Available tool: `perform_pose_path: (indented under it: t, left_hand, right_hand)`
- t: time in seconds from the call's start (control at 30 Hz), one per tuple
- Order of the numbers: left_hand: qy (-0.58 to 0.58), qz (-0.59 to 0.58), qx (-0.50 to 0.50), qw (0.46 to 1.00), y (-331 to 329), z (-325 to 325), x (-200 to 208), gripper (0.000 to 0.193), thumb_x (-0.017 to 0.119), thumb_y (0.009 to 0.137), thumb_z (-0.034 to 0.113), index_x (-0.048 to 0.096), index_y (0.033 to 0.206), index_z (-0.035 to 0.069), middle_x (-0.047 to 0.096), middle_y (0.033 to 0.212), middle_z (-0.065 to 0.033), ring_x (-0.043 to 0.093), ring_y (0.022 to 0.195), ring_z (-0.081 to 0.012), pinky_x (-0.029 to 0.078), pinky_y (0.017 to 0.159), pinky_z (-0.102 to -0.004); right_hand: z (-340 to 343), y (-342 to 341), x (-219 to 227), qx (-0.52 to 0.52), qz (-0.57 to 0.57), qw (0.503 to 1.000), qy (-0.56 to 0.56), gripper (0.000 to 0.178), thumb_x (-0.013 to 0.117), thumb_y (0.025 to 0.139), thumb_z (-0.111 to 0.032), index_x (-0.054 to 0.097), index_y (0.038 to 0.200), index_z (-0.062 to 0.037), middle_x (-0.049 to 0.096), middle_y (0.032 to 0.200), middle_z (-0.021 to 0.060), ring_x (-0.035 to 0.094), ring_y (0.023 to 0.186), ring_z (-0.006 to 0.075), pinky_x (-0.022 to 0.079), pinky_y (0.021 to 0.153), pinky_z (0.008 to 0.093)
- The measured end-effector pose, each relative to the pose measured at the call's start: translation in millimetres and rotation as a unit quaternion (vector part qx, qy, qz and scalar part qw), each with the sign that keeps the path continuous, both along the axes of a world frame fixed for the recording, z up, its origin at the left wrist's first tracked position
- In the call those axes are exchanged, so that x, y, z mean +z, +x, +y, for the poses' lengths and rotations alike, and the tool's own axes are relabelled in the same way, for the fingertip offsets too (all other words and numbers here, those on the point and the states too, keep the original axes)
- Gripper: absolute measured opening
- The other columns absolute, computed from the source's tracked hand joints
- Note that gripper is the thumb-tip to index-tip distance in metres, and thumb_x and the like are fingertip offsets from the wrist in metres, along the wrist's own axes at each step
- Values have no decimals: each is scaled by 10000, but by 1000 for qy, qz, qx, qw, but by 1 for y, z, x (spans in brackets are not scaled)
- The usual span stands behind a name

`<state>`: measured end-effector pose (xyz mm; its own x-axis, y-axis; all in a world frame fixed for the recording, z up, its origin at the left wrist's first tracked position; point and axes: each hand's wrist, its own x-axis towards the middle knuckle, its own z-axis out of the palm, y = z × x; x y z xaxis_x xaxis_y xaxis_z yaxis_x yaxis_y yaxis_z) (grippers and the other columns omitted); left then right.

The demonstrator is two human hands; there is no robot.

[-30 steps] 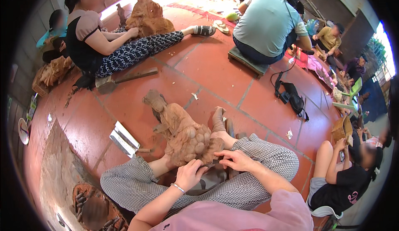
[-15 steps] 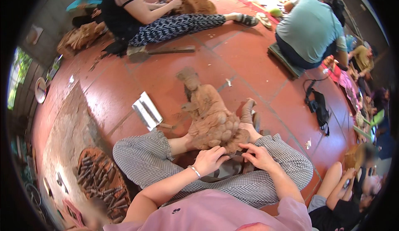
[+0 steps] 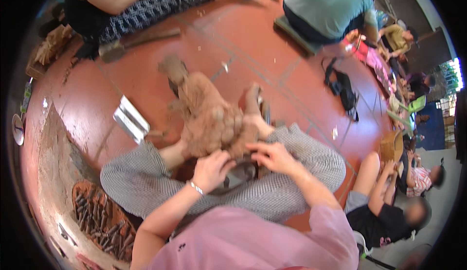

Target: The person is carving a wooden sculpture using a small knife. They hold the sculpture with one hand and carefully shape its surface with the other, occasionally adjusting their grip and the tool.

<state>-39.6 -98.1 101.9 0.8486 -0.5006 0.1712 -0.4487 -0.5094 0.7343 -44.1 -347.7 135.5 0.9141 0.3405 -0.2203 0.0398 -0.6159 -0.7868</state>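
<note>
The person sits on the red floor (image 3: 287, 70) with knees bent out wide. Both arms come up from the bottom and reach in over the lap.

The left hand (image 3: 210, 170) has its back up and its fingers bent. It is at the near end of a brown statue (image 3: 209, 107), and its wrist wears a pale band (image 3: 195, 187). The right hand (image 3: 275, 157) has its back up too, with its elbow bent. Its pointing finger reaches left, to the same end of the statue. The hands are near each other but apart. The picture is blurry, so I cannot tell if either grip is closed on something.

The statue is between the legs, on the near side of the floor, and its head points to the far edge. A white flat thing with a dark strip (image 3: 131, 119) lies left of it. Nearer the floor's left edge is a big slab (image 3: 53, 168), with many dark tools (image 3: 104, 219) by its near end.
</note>
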Motion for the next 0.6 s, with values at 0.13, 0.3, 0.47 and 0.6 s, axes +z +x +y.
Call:
perform_pose_path:
  t: [0.13,0.3,0.47,0.6]
  left_hand:
    - [8,14,1,1000,2,4,8,172,712,837,202,587,865,87,582,786,-84,627,693,-303,513,565,-401]
    - [12,7,-2,1000,7,3,11,175,706,837,188,572,859,79,576,790,-94,617,699,-315,504,563,-404]
    - [-9,9,14,1000,9,4,1,181,687,849,196,545,848,83,556,778,-100,608,692,-327,499,563,-408]
    - [2,21,5,1000,2,4,2,189,713,827,157,554,861,61,573,789,-104,609,699,-320,495,569,-390]
  right_hand:
    - [3,7,-2,-8,-47,999,-8,258,666,892,-233,706,1141,-181,709,760,69,695,661,198,525,608,317]
    - [12,16,0,-44,-36,998,-3,196,631,921,-204,702,1091,-135,665,669,60,667,615,188,503,571,320]
    - [6,16,-7,-97,171,973,125,272,564,973,-160,656,1216,-78,630,674,9,580,640,66,479,603,251]
    - [2,1,-7,-88,157,975,128,334,555,969,-141,618,1291,-80,626,684,15,572,651,69,471,615,242]
